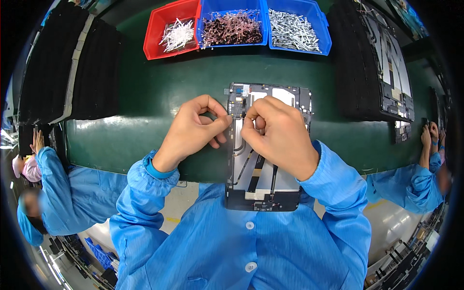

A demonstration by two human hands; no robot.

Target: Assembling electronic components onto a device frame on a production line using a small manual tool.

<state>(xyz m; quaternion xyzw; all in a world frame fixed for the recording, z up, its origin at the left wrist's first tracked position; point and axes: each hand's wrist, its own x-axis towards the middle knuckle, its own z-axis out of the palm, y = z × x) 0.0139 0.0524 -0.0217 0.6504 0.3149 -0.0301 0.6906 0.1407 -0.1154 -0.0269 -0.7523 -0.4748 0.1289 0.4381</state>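
An opened tablet-like device (263, 186) with a black frame, silver inner panels and dark flat cables lies in front of me, its near end reaching past the table edge. My left hand (193, 126) is at its upper left edge, with thumb and index finger pinched together by the frame. Over its upper middle, my right hand (282, 133) is closed, thumb against curled fingers. Whatever either hand pinches is too small or hidden to make out. The right hand covers part of the inner panels and circuit parts.
Along the far edge of the green table (159, 87) stand a red bin (151, 41) and two blue bins (232, 5) of small loose parts. Tall black stacks (48, 63) flank both sides; an opened device (398, 72) leans on the right one. Co-workers (82, 188) sit left and right.
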